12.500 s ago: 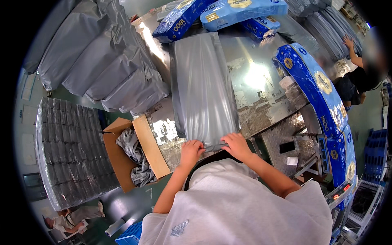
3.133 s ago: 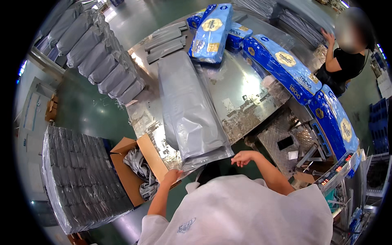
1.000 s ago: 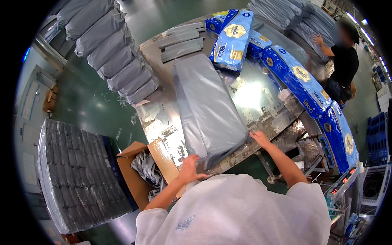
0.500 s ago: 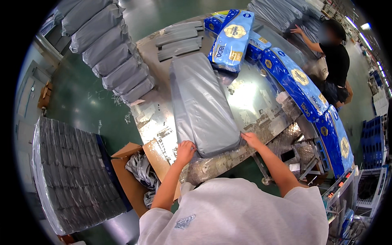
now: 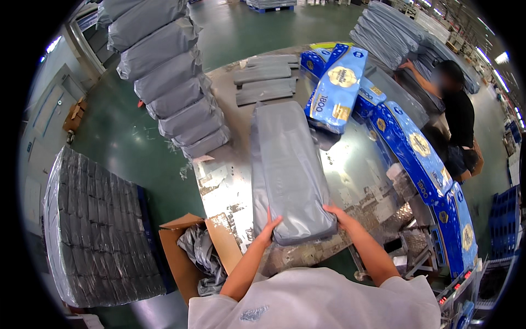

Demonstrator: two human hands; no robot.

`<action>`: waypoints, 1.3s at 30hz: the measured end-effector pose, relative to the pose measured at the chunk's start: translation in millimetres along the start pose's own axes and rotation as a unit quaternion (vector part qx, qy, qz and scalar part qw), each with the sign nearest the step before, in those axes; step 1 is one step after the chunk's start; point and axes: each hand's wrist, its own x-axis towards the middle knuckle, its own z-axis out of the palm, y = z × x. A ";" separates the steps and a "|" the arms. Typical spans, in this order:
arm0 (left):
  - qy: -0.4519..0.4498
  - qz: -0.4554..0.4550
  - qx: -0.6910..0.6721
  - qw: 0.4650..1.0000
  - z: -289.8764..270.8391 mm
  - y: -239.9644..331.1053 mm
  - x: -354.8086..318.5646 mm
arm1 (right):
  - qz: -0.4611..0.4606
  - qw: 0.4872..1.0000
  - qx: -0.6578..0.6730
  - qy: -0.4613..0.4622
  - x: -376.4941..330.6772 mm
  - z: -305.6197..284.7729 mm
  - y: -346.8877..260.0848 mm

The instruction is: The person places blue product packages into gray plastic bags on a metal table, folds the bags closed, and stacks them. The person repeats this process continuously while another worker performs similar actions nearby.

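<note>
A long package wrapped in grey plastic [image 5: 290, 170] lies lengthwise on the metal table, its near end toward me. My left hand [image 5: 269, 227] grips the package's left side close to that end, thumb on top of the plastic. On the opposite side my right hand [image 5: 339, 214] grips the near right corner. The undersides of both hands' fingers are partly hidden. Just beyond the package's right side, a blue tissue pack [image 5: 338, 90] leans on other blue packs.
Folded grey bags [image 5: 267, 88] lie at the table's far side. Blue packs [image 5: 419, 148] line the right. Wrapped bundles [image 5: 170, 82] are stacked at left, above a wrapped pallet load [image 5: 98, 230]. A cardboard box [image 5: 181, 257] holds crumpled plastic. A co-worker [image 5: 459, 115] stands at far right.
My left hand has shifted from the near left corner up onto the package's side. The plastic there is drawn in closer around the near end. The head view has tilted upward.
</note>
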 end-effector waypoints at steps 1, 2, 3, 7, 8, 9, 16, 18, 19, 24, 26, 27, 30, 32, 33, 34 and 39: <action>-0.007 0.018 0.030 0.999 20.2 32.8 -20.9 | 0.011 1.000 -0.011 0.011 -5.5 8.7 -15.9; -0.006 0.031 0.013 0.999 23.7 46.8 -31.0 | 0.005 1.000 -0.001 0.001 -8.7 21.3 -29.0; -0.007 0.046 -0.004 0.999 24.3 55.9 -35.7 | -0.002 1.000 0.008 -0.007 -11.5 31.9 -40.5; -0.008 0.130 -0.003 0.991 10.5 85.4 -18.0 | -0.067 0.997 0.000 -0.024 16.8 54.4 -74.0; -0.003 0.155 0.003 0.988 8.2 98.7 -12.5 | -0.084 0.996 -0.008 -0.028 33.3 57.7 -81.4; 0.003 0.180 0.021 0.983 2.2 119.4 1.0 | -0.085 0.996 -0.026 -0.022 54.8 63.1 -93.8; 0.151 0.310 -0.024 0.938 -48.4 289.3 127.3 | -0.076 0.993 -0.019 -0.088 266.5 148.0 -217.2; 0.220 0.360 0.155 0.893 -22.1 284.0 158.6 | -0.125 0.982 -0.140 -0.018 337.4 77.9 -219.3; 0.281 0.380 0.240 0.848 -37.2 270.1 163.7 | -0.201 0.963 -0.175 0.043 345.6 90.3 -200.3; 0.163 0.418 0.585 0.676 -49.6 121.8 126.2 | -0.533 0.627 -0.426 0.376 298.1 68.5 -159.1; 0.078 0.346 0.689 0.633 -26.2 71.5 101.5 | -0.515 0.531 -0.379 0.556 279.7 16.8 -172.4; 0.051 0.314 0.731 0.604 -19.8 48.9 95.6 | -0.459 0.514 -0.344 0.638 276.1 -8.2 -176.6; -0.012 0.260 0.817 0.514 3.3 20.0 109.7 | -0.234 0.721 -0.206 0.619 277.6 -109.3 -169.4; 0.025 0.238 0.841 0.484 4.3 15.6 124.4 | -0.133 0.767 -0.300 0.551 280.4 -103.5 -169.6; 0.032 0.239 0.843 0.481 7.3 18.0 132.2 | -0.077 0.780 -0.345 0.516 277.3 -106.2 -166.1; 0.039 0.240 0.844 0.478 8.7 25.6 147.0 | -0.107 0.744 -0.404 0.521 277.2 -109.7 -168.2; 0.043 0.235 0.846 0.476 14.3 64.7 204.1 | -0.281 0.677 -0.494 0.466 274.7 -116.3 -189.3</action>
